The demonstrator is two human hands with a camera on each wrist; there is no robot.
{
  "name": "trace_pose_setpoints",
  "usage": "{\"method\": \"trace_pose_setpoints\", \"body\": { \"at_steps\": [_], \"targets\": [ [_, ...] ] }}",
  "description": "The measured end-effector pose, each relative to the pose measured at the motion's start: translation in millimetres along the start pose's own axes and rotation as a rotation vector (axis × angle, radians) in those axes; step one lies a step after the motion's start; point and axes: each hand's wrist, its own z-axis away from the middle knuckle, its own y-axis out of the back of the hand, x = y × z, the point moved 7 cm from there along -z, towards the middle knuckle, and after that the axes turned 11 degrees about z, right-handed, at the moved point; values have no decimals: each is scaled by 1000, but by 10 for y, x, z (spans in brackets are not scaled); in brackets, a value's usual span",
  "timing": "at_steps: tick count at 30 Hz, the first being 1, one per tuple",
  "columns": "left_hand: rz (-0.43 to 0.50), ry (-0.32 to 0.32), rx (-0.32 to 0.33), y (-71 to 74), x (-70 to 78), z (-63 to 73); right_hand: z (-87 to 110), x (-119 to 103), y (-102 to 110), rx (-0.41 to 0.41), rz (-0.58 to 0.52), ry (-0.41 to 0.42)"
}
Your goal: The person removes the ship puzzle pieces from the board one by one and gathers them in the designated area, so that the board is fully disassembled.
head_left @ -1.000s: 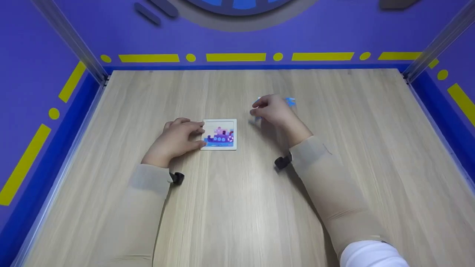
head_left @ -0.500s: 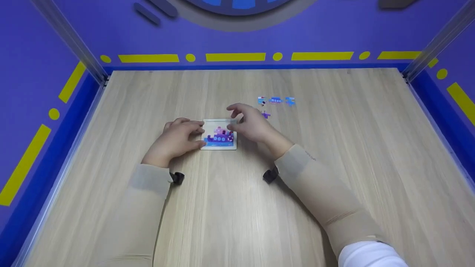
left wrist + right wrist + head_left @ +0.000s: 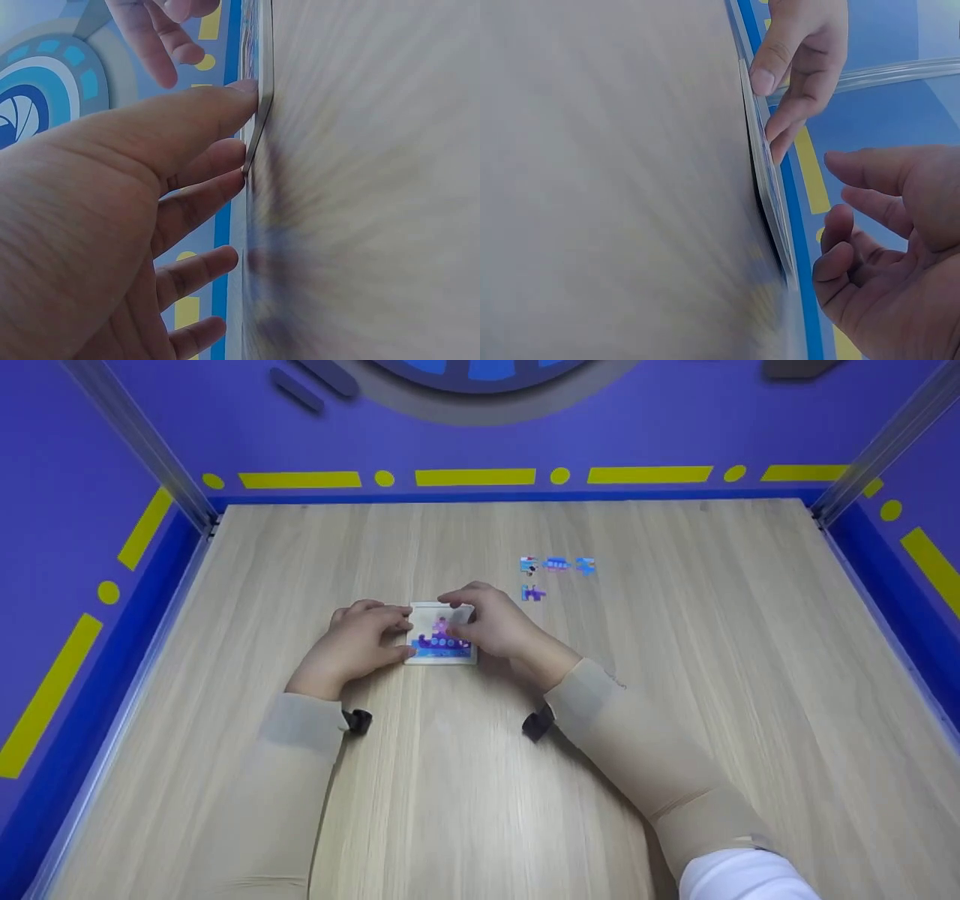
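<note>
A small square jigsaw puzzle (image 3: 441, 651) in a white frame lies mid-table, with a pink and purple ship over blue water and a pale upper part. My left hand (image 3: 356, 641) rests at its left edge; in the left wrist view the thumb (image 3: 217, 105) touches the rim while the other fingers stretch out loosely. Over the puzzle's right side hovers my right hand (image 3: 495, 622), covering part of the picture. In the right wrist view its thumb (image 3: 866, 169) stands apart from the loosely curled fingers (image 3: 836, 259), and nothing shows between them.
Several loose jigsaw pieces lie behind and to the right of the puzzle: a blue-purple one (image 3: 556, 564), a light blue one (image 3: 586, 565) and a purple one (image 3: 532, 593) among them. Blue walls with yellow marks (image 3: 475, 477) enclose the wooden table (image 3: 675, 660) at the back and sides.
My right hand has moved left and nearer from over the loose pieces to the puzzle's right side, uncovering those pieces. My left hand has stayed at the puzzle's left edge.
</note>
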Motion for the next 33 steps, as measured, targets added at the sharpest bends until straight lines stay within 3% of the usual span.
{"method": "trace_pose_setpoints", "body": {
  "at_steps": [22, 33],
  "targets": [
    [-24, -33, 8, 14, 13, 5, -62, -34, -144, -36, 168, 62],
    [-19, -20, 5, 13, 18, 13, -60, -60, -210, -72, 249, 1]
  ]
}}
